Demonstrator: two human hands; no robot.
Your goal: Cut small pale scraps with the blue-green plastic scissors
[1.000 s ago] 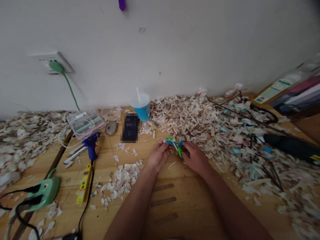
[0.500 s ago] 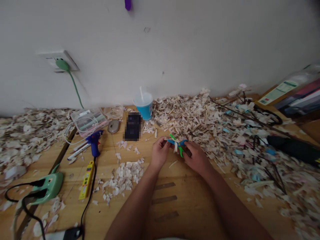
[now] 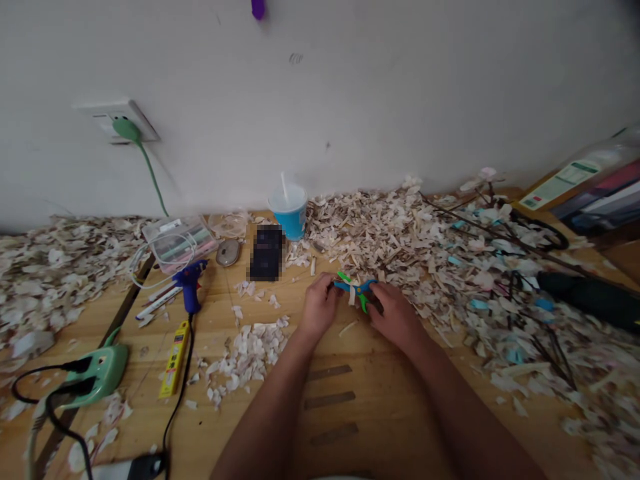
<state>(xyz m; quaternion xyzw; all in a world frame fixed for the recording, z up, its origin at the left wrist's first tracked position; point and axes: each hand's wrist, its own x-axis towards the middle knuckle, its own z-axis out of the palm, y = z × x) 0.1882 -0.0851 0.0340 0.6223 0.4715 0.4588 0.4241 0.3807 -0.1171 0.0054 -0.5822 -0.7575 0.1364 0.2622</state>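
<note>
Over the middle of the table, my right hand (image 3: pixel 393 310) is closed on the handles of a pair of blue and green scissors (image 3: pixel 361 288). The scissor blades point left and stand apart. Between them lies a thin pale strip (image 3: pixel 352 295). My left hand (image 3: pixel 320 303) is closed at the blade tips, its fingers pinched at the strip's near end; the exact grip is partly hidden. Below the hands, a loose sliver (image 3: pixel 349 328) rests on the wood. A large heap of pale, dry scraps (image 3: pixel 370 227) lies just behind the scissors.
A blue cup (image 3: pixel 290 217) with a straw stands by the wall beside a blurred dark object (image 3: pixel 267 253). To the left are a purple-blue glue gun (image 3: pixel 190 287), a yellow box (image 3: pixel 175 360), a green power strip (image 3: pixel 100 377) and a plastic case (image 3: pixel 180 243). Dark branches (image 3: pixel 480 227) lie right.
The blades have opened or turned slightly, and the pale strip sits a little differently between them. Both hands stay nearly in place; the view has shifted very slightly.
</note>
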